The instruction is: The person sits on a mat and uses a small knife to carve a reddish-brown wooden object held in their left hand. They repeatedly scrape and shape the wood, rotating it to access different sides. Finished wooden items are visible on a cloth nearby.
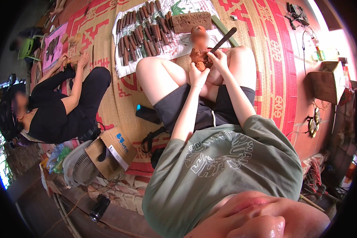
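I sit cross-legged on a woven red-and-tan mat (265, 43). My left hand (197, 75) cups a small reddish-brown carved wooden figure (197, 56) held between my knees. My right hand (219, 60) grips a dark-handled chisel (224, 39), its tip set against the figure and its handle pointing up and to the right. A blurred pale part of the carving shows just above the hands.
Several wood-handled chisels (141, 33) lie in rows on a white cloth, a carved wooden block (191, 22) beside them. A phone (146, 114) lies by my left thigh. A person in black (63, 107) works at left. A fan (80, 166) and a cardboard box (112, 152) stand nearby.
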Demonstrator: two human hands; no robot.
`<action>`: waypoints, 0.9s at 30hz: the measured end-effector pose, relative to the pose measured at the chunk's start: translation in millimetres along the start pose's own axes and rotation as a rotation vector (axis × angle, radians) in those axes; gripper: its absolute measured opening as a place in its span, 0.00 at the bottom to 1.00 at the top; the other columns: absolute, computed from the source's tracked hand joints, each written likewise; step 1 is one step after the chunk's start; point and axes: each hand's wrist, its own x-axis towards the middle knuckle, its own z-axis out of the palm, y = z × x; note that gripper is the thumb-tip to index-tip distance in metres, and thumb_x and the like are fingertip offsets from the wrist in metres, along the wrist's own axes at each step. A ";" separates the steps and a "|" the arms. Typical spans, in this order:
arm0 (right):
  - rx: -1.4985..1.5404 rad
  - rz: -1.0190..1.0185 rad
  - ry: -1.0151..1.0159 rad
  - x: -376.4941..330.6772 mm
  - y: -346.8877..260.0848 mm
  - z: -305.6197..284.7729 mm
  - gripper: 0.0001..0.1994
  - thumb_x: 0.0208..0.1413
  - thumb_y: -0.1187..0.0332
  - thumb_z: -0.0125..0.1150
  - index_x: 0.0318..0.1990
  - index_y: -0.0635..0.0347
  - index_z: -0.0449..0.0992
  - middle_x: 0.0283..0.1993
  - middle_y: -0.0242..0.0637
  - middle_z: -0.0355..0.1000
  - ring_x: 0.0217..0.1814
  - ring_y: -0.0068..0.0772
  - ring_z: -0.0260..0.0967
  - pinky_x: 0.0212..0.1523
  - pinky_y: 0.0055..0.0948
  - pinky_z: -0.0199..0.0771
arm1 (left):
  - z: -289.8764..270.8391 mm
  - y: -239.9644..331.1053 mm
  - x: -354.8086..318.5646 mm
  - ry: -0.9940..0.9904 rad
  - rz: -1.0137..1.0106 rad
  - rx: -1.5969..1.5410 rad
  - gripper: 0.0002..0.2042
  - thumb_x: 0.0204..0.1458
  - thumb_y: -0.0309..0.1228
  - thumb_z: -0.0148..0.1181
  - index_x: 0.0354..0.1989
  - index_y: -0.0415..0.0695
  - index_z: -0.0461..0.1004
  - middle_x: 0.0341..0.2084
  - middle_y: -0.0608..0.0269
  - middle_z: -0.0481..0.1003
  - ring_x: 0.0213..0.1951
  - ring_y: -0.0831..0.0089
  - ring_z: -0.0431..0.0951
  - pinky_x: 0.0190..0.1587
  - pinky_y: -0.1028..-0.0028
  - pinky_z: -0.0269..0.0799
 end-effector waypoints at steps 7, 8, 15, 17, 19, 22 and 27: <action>0.116 0.065 0.310 17.2 -6.8 -25.3 0.07 0.51 0.69 0.60 0.29 0.64 0.72 0.22 0.31 0.70 0.20 0.18 0.63 0.22 0.17 0.63 | -9.4 11.7 -4.0 -0.044 -0.129 0.083 0.25 0.32 0.34 0.64 0.38 0.34 0.62 0.27 0.46 0.73 0.25 0.60 0.75 0.27 0.68 0.71; 0.150 0.055 0.271 17.5 -5.5 -29.3 0.08 0.51 0.68 0.60 0.29 0.64 0.71 0.22 0.32 0.70 0.20 0.18 0.63 0.22 0.17 0.63 | -10.5 16.0 -4.7 -0.061 -0.155 0.057 0.26 0.31 0.35 0.64 0.37 0.33 0.62 0.28 0.42 0.73 0.29 0.53 0.75 0.32 0.64 0.70; 0.135 0.102 -0.052 -3.3 -16.5 -6.8 0.08 0.52 0.68 0.59 0.34 0.63 0.72 0.24 0.30 0.71 0.23 0.16 0.64 0.25 0.17 0.65 | -17.1 37.6 -10.4 -0.038 -0.101 0.053 0.25 0.31 0.33 0.64 0.38 0.33 0.63 0.32 0.44 0.73 0.36 0.55 0.76 0.40 0.64 0.70; 0.049 0.106 -0.042 1.3 -15.5 -4.3 0.08 0.52 0.68 0.59 0.35 0.64 0.73 0.25 0.30 0.71 0.25 0.15 0.64 0.27 0.17 0.66 | -16.1 34.2 -12.0 -0.022 -0.055 0.062 0.25 0.31 0.34 0.64 0.38 0.33 0.63 0.32 0.43 0.73 0.35 0.54 0.76 0.39 0.63 0.70; -0.018 0.057 0.074 15.5 -6.6 -5.8 0.08 0.51 0.70 0.59 0.35 0.67 0.73 0.29 0.32 0.72 0.28 0.18 0.65 0.29 0.20 0.67 | -15.8 35.0 -11.7 -0.016 -0.040 0.080 0.26 0.31 0.35 0.64 0.38 0.32 0.63 0.30 0.41 0.73 0.34 0.50 0.75 0.38 0.62 0.70; 0.067 0.089 0.100 20.1 -0.5 -7.7 0.09 0.51 0.70 0.59 0.36 0.67 0.73 0.31 0.32 0.73 0.29 0.19 0.66 0.30 0.21 0.68 | -14.8 36.2 -11.3 -0.021 -0.055 0.115 0.27 0.30 0.36 0.64 0.37 0.32 0.61 0.28 0.37 0.72 0.33 0.45 0.74 0.37 0.59 0.70; 0.043 0.115 -0.021 11.9 -9.5 -5.1 0.09 0.51 0.69 0.60 0.36 0.65 0.73 0.27 0.30 0.71 0.25 0.16 0.64 0.25 0.17 0.65 | -15.0 35.8 -11.9 -0.030 -0.062 0.110 0.27 0.31 0.36 0.64 0.37 0.32 0.63 0.30 0.40 0.73 0.34 0.50 0.75 0.37 0.62 0.71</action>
